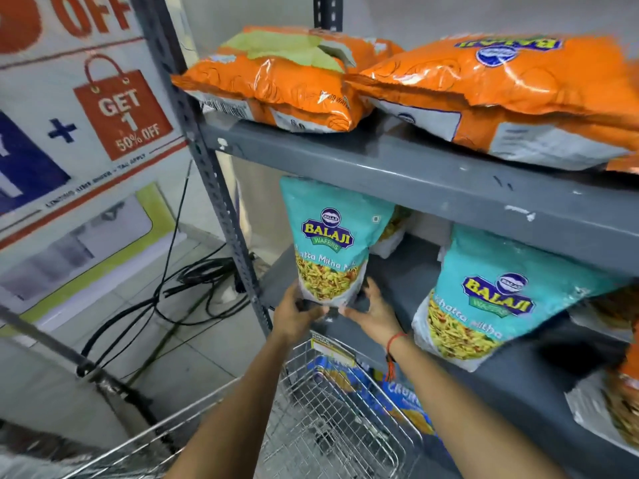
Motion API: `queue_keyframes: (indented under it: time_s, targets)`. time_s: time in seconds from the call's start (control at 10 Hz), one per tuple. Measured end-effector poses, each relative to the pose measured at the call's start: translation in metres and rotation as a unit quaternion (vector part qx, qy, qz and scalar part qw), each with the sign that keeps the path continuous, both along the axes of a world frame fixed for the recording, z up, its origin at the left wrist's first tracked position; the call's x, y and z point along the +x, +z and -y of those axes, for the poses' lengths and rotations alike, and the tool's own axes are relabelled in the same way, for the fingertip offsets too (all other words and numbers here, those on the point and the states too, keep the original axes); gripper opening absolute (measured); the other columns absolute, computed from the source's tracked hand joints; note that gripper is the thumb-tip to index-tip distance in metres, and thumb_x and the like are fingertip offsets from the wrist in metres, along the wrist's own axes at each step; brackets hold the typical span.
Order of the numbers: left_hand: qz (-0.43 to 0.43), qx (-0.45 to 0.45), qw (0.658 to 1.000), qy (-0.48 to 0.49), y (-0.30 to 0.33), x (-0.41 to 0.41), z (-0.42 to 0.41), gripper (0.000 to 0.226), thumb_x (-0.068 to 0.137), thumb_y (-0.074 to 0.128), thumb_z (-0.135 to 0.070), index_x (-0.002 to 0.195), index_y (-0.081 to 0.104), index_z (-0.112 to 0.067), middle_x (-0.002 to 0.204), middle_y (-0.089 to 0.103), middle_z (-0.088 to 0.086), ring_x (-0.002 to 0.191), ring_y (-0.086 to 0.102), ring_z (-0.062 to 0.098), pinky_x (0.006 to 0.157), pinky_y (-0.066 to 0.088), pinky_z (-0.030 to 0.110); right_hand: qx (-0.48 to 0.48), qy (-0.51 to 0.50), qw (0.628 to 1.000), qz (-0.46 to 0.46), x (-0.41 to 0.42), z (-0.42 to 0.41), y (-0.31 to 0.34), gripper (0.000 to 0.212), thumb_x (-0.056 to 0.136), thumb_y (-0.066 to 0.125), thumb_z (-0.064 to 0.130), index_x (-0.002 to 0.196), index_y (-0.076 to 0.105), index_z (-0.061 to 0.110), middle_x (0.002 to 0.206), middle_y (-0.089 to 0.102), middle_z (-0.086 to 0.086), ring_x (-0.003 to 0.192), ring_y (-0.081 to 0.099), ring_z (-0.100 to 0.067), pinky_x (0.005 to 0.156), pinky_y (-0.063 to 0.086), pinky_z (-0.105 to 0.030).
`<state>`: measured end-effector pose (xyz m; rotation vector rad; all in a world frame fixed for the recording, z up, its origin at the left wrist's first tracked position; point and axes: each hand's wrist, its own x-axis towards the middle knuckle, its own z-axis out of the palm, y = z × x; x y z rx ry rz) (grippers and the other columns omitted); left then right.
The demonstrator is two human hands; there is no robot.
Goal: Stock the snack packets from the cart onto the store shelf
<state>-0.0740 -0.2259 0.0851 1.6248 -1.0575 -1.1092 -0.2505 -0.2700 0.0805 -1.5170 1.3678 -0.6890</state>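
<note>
**Teal packet stood upright at the shelf's left end**

Held at the bottom corners by left hand (294, 314) and right hand (371, 311), each grip pinching the teal packet (326, 243), probably to seat its base squarely on the lower shelf (408, 271). Long axis upright, top at 12 o'clock, printed face outward. Second teal packet (491, 299) leaning at 3 o'clock; cart (332, 409) at 6 o'clock.

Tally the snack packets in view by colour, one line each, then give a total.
Orange plastic snack packets lying flat on the upper shelf: 2 clearly seen; orange edges at the right border are too cut off to count.
Teal Balaji snack packets on the lower shelf: 2, one held at its base by both hands, one leaning to the right.
Blue snack packets in the wire cart: 1.
Total: 5
</note>
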Motion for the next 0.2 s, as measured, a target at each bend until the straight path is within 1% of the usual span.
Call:
queue_keyframes:
  time_s: [0.1,0.2]
  targets:
    - [0.065,-0.043,0.997,0.021,0.03,-0.014,-0.034,0.06,0.076,0.074,-0.012,0.129,0.047,-0.021,0.114,0.059,-0.01,0.1,0.057,0.012,0.072,0.043,0.015,-0.011,-0.028,1.0,-0.005,-0.011,-0.035,0.01,0.098,0.071,0.075,0.038,0.146,0.013,0.025,0.153,0.031,-0.004,0.139,0.031,-0.021,0.112,0.032,-0.044]
    - [0.169,-0.101,0.98,0.018,0.056,-0.031,-0.07,0.056,0.08,0.07,-0.029,0.13,0.048,-0.022,0.122,0.064,0.002,0.11,0.059,0.022,0.083,0.039,0.025,-0.067,-0.053,0.996,-0.032,-0.028,-0.079,0.03,0.091,0.074,0.071,0.042,0.145,0.018,0.023,0.154,0.028,-0.007,0.14,0.028,-0.023,0.115,0.029,-0.046]
